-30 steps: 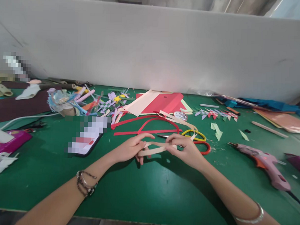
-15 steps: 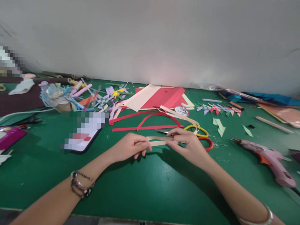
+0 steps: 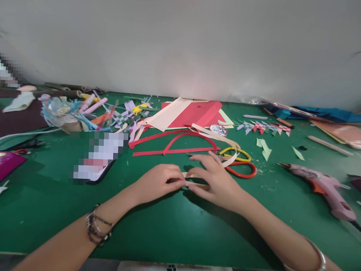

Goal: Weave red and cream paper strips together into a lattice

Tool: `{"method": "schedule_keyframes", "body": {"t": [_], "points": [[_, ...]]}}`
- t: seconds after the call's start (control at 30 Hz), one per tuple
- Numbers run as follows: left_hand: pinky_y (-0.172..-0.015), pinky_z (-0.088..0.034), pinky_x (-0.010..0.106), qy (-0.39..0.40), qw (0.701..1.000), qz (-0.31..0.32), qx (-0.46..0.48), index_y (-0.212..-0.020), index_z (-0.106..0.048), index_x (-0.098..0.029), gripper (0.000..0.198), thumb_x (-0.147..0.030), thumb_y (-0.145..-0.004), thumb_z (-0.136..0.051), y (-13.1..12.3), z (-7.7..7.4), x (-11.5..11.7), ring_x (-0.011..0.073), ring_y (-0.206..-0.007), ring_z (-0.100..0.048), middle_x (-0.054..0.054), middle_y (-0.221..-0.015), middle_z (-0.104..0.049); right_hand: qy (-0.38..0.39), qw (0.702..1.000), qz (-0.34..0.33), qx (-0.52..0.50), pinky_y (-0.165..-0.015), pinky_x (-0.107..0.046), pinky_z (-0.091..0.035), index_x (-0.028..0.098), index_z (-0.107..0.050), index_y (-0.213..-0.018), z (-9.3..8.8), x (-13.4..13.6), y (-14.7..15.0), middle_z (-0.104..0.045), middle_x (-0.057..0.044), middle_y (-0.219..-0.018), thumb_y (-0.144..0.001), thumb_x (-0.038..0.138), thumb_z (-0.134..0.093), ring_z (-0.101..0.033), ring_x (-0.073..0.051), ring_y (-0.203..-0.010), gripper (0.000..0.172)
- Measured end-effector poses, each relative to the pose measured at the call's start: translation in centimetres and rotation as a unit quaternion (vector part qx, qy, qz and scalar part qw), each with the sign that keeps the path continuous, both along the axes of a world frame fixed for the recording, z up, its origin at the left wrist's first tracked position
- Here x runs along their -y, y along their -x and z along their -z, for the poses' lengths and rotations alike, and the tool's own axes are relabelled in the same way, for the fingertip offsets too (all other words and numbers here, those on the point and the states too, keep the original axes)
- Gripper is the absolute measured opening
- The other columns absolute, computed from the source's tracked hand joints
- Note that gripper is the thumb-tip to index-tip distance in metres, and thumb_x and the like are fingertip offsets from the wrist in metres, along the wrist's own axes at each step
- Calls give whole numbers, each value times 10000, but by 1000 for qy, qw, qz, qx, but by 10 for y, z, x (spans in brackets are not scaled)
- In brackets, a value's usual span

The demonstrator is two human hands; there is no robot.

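Observation:
Both of my hands meet on a beige paper strip [image 3: 188, 175] low over the green table [image 3: 171, 230]. My left hand [image 3: 158, 182] is closed, pinching the strip's left end. My right hand [image 3: 216, 180] pinches the right part of the strip, with its index finger stretched out above it. Most of the strip is hidden between my fingers. Just beyond my right hand lie scissors [image 3: 237, 163] with one yellow and one red handle loop, and red paper strips [image 3: 174, 145] bent into an arc.
A pink glue gun [image 3: 320, 188] lies at the right. Red and beige paper sheets [image 3: 190, 114] sit at the back centre. Woven paper pieces [image 3: 263, 128], a heap of coloured scraps [image 3: 80, 116], a phone [image 3: 96, 160] and a magenta object [image 3: 4, 165] lie around.
My hands have come closer together and lower, pressing the strip down near the table. The loop that was open between them has flattened. The camera has tilted slightly.

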State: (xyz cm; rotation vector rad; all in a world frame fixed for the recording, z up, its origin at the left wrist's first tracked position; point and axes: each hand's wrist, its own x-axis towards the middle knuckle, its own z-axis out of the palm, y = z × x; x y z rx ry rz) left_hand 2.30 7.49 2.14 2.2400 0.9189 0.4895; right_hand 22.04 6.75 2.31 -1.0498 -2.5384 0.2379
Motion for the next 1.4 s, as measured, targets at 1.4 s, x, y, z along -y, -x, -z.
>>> {"method": "schedule_keyframes", "body": {"t": [1.4], "points": [[-558, -464, 220, 182, 956, -152, 174, -703, -624, -141, 185, -305, -755, -557, -10, 6, 6, 116, -561, -577, 13, -642, -637, 275, 937, 91, -193, -412, -173, -247, 146, -536, -565, 3, 4, 14, -474, 46, -437, -796, 301, -477, -329, -48, -405, 285]]}}
